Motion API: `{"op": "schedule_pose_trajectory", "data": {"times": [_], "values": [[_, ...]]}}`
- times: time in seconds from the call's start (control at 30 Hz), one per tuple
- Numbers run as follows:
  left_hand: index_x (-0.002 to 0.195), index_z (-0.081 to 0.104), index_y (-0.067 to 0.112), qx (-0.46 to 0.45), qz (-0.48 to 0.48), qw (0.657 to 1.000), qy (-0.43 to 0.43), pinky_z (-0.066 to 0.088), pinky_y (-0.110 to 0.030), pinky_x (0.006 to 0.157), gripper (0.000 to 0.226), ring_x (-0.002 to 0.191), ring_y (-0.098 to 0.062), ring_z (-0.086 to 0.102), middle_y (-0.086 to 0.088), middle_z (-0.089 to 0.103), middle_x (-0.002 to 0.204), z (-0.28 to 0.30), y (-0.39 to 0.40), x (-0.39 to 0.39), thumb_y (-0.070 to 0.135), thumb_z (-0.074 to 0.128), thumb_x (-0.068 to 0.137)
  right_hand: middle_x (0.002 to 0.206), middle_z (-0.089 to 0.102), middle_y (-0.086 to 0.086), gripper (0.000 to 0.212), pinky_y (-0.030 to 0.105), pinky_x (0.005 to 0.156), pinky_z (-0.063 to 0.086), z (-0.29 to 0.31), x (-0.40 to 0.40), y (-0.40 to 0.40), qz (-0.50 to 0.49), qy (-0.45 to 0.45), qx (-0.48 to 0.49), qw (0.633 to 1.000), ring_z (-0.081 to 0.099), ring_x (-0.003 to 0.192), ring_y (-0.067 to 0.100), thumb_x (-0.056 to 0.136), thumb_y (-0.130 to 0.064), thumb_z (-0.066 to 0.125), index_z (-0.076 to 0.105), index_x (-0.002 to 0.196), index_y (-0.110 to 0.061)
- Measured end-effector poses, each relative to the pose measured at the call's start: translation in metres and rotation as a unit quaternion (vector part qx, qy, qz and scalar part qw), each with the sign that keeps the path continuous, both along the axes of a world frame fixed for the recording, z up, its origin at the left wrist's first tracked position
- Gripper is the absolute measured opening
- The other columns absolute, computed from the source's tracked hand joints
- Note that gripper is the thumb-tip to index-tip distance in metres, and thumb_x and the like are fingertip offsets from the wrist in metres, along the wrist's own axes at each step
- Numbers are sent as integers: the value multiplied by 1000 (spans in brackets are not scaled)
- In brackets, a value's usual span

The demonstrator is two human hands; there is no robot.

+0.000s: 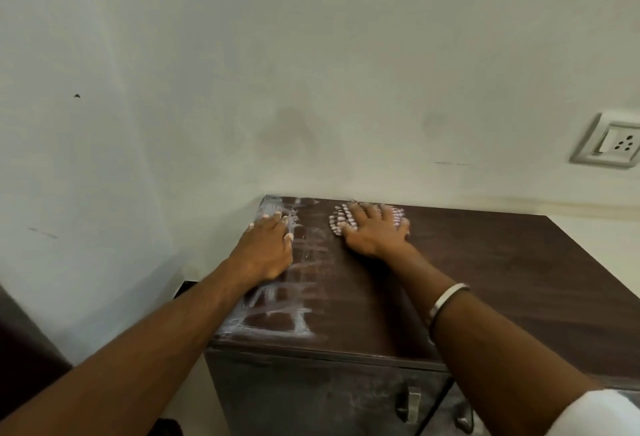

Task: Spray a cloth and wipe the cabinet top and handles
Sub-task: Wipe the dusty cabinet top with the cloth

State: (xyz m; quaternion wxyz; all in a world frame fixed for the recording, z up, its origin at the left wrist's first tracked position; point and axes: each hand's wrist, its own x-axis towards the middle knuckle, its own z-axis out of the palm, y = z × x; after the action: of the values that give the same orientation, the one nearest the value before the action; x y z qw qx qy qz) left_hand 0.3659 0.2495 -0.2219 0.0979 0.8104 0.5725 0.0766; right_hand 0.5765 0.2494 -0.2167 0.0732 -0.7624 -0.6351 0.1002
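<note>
Cabinet top (467,283) partly wiped, handles below not yet cleaned.

Nearest, the handles (410,402) sat dusty on the front. Farther back, the left hand (268,248) rested flat, holding nothing, among pale streaks (294,300); the right hand (375,231) pressed spread fingers on the checked cloth (341,221) near the wall (311,72). Overlapping, firm strokes would probably clear streaks best.

Your arms are bare to the forearm. Right wrist: one thin silver bangle (446,300). White sleeve (602,415) edge at your right upper arm. Left arm: nothing worn.
</note>
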Motion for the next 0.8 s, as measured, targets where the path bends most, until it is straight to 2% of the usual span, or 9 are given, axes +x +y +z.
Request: {"op": "schedule_pose_trajectory", "data": {"times": [0.1, 0.23, 0.57, 0.67, 0.8], "values": [[153, 17, 11, 2, 7, 1000, 10, 7, -41, 121, 55, 150, -24, 8, -5, 9, 163, 1, -8, 3, 32, 23, 103, 163, 5, -8, 59, 63, 111, -11, -5, -37, -10, 46, 26, 23, 998, -8, 149, 26, 95, -56, 26, 12, 151, -41], [154, 16, 12, -5, 8, 1000, 16, 7, -42, 122, 55, 150, -24, 6, -5, 8, 163, 1, -18, 5, 32, 24, 103, 162, 8, -12, 58, 60, 114, -8, -5, -24, -24, 61, 32, 24, 997, -5, 149, 20, 93, -58, 27, 15, 149, -45], [154, 17, 14, 12, -2, 1000, 4, 9, -42, 122, 54, 150, -23, 10, -3, 13, 162, 3, -39, 10, 33, 23, 103, 162, 8, -13, 59, 57, 115, -4, -2, 85, -84, -91, 9, 11, 996, -3, 149, 19, 93, -61, 25, 14, 149, -46], [154, 17, 14, 3, 1, 1000, -9, 9, -41, 122, 54, 150, -22, 9, -3, 11, 162, 4, -46, 11, 33, 23, 103, 163, 3, -11, 59, 59, 115, -5, 3, 68, -91, -91, 12, -8, 996, -7, 149, 24, 95, -58, 24, 10, 151, -43], [154, 16, 13, -5, 9, 1000, -19, 8, -41, 122, 55, 150, -22, 7, -3, 10, 163, 5, -54, 6, 33, 23, 103, 163, 1, -7, 59, 62, 112, -11, 1, 9, -95, -19, 29, -1, 999, -10, 149, 26, 96, -57, 24, 8, 152, -41]]}}
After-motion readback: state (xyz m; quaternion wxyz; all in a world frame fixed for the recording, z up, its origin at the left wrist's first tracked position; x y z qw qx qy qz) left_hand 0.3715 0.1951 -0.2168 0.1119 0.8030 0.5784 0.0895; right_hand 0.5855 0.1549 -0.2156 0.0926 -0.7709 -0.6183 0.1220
